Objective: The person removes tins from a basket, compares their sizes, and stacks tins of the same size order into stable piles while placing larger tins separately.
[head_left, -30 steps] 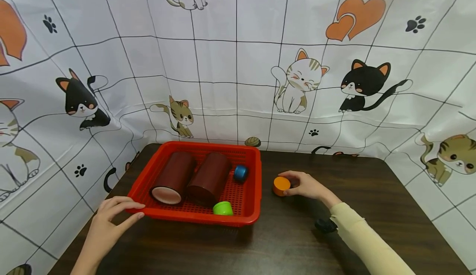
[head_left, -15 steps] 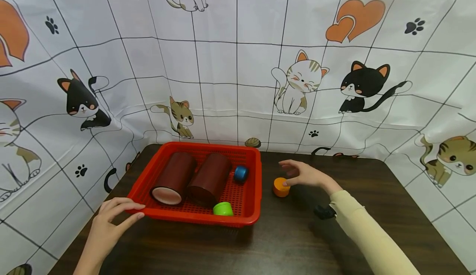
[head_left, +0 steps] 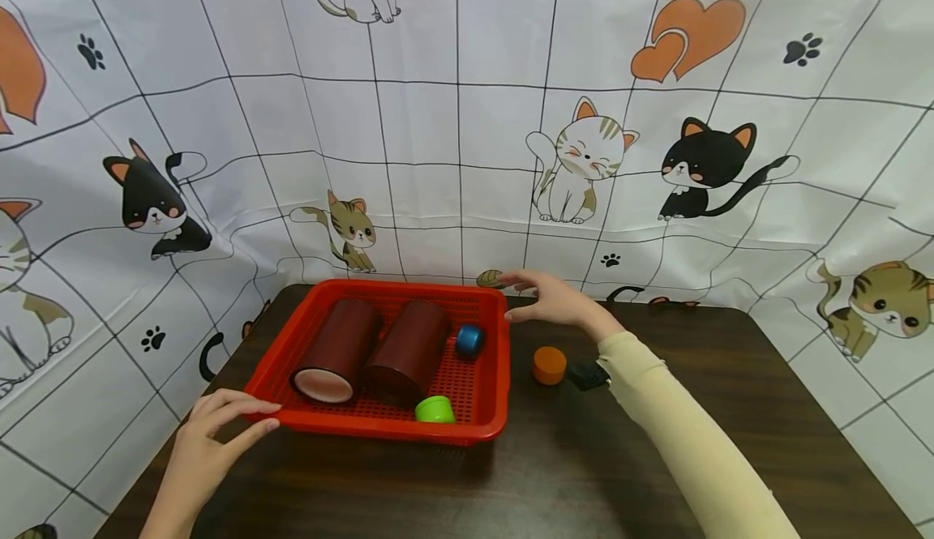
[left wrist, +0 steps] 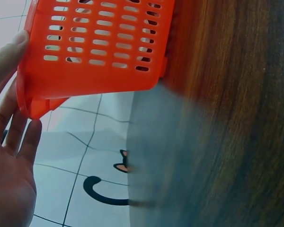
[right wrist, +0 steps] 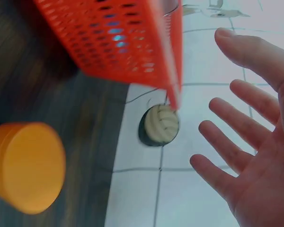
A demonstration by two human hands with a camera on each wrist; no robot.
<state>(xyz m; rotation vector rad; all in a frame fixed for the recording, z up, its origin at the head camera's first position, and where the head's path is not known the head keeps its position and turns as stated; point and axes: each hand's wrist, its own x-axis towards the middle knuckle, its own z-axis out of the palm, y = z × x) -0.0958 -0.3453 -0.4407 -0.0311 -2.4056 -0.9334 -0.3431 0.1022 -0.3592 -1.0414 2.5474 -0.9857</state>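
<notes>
A red plastic basket [head_left: 467, 429] stands on the table, holding two dark brown cylinders [head_left: 341, 340], a blue cap-like piece [head_left: 470, 340] and a bright green one [head_left: 435, 409]. My left hand [head_left: 207, 442] grips the rim at the basket's near left corner. In the left wrist view its thumb [left wrist: 12, 52] and fingers lie on either side of that rim. By the far right corner, my right hand [head_left: 550, 302] hovers with its fingers spread and nothing in it. An orange round cap-like piece [head_left: 549, 365] sits on the table right of the basket, below the right forearm.
The dark wooden table [head_left: 693, 377] has its back edge against a white sheet [head_left: 452, 158] printed with cats and grid lines. A black wrist device [head_left: 587, 375] hangs under the right sleeve [head_left: 679, 425].
My right hand has let go of the orange piece, lifted, and moved left and away to the basket's far right corner. My left hand has stayed at the rim.
</notes>
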